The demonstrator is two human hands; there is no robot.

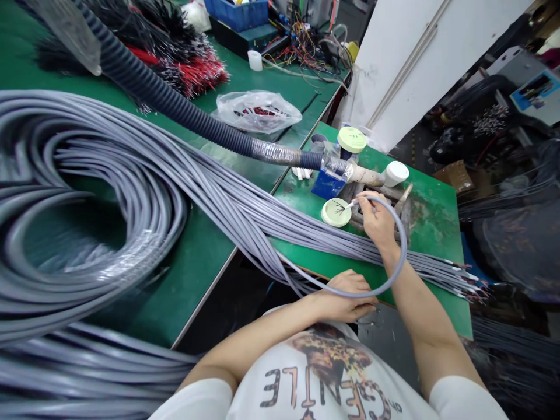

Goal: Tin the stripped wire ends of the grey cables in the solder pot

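My right hand (377,220) pinches the end of a grey cable (403,245), whose thin dark wires reach into a pale green round dish (336,213). From there the cable loops right and down, passing by my left hand (350,294). That hand lies palm down near the bench's front edge, its fingers stretched out and partly beneath the cable loop. A long bundle of grey cables (306,228) runs between the dish and my left hand. Its stripped ends (470,283) fan out at the right edge of the green board.
A large cable coil (144,256) fills the left. A dark corrugated hose (188,111) crosses above the bundle to a blue block (328,182). Behind the dish stand a green-lidded jar (352,140) and a white tub (396,174). A plastic bag (258,111) lies further back.
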